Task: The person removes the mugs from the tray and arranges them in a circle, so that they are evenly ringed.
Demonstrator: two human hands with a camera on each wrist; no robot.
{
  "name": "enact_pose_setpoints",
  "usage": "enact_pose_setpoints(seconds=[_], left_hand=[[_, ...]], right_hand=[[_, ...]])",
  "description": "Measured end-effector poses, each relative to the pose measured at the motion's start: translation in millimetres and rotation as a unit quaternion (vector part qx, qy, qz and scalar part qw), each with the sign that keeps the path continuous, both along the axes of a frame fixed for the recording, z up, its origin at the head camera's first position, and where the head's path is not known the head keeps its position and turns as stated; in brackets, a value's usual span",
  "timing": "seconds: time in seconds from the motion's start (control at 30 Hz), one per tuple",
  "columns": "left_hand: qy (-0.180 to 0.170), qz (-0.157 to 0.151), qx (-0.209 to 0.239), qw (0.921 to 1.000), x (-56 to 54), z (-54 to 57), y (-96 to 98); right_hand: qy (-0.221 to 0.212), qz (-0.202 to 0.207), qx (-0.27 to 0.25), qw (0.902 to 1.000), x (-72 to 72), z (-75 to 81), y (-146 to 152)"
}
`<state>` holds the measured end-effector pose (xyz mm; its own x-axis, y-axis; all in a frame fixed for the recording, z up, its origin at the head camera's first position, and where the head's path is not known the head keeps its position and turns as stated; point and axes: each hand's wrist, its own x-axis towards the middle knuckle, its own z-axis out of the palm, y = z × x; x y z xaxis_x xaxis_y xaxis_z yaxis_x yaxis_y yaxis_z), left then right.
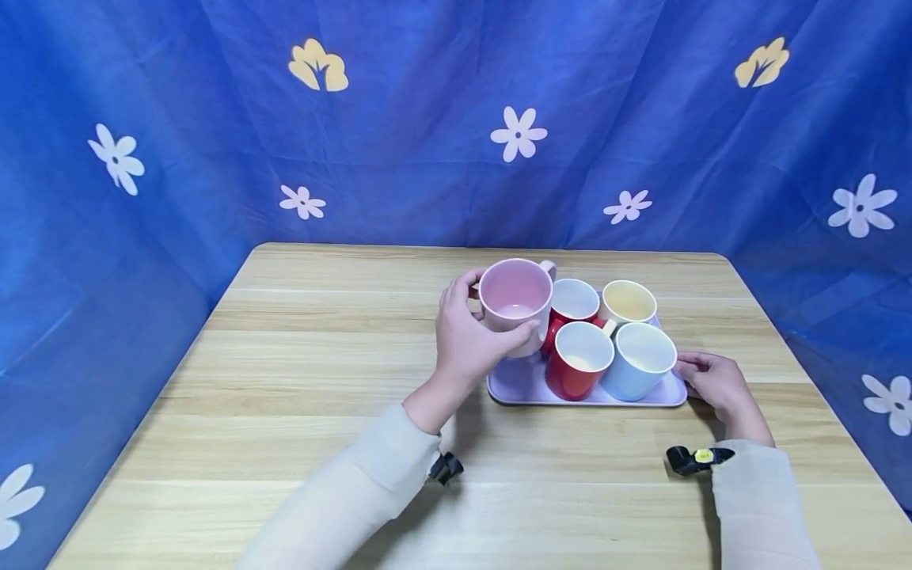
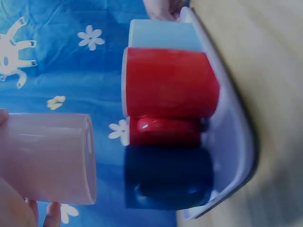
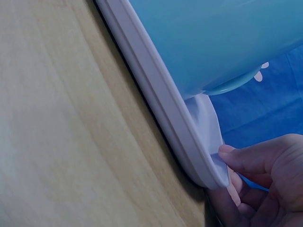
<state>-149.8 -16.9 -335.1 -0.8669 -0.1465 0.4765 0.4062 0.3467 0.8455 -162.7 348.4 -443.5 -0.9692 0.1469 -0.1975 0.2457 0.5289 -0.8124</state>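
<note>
A pink mug (image 1: 514, 305) is gripped by fingers of the left hand (image 1: 463, 336). To their right, other mugs (image 1: 579, 374) are carried on a tray (image 1: 516, 381) pinched by fingers of the right hand (image 1: 720, 388).

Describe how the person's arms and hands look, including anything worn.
A plain off-white fabric left sleeve and matching right sleeve cover the forearms. The ungloved left hand and right hand show. A small black device juts out by the left cuff; a longer black device with a yellow label by the right.
</note>
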Motion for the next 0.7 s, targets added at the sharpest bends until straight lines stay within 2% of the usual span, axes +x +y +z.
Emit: enact_pose_setpoints(seconds=[0.17, 0.4, 0.53, 0.7], left_hand=[[0.019, 0.005, 0.007, 0.9998, -5.9, 14.3, -8.1], [0.052, 0.018, 0.02, 0.9983, -15.2, 27.0, -24.0], [0.057, 0.031, 0.024, 0.9976, -21.6, 29.5, -35.1], [0.047, 0.058, 0.021, 0.997, -29.4, 27.6, -50.1]], right_hand=[[0.0, 0.007, -0.009, 0.9999, -0.9, -0.6, 0.6], [-0.004, 0.003, -0.019, 0.9998, -1.5, -0.9, 1.8], [-0.005, 0.0, -0.02, 0.9998, -1.2, -1.2, 2.3], [-0.002, 0.003, -0.023, 0.9997, -0.4, -2.1, 3.0]])
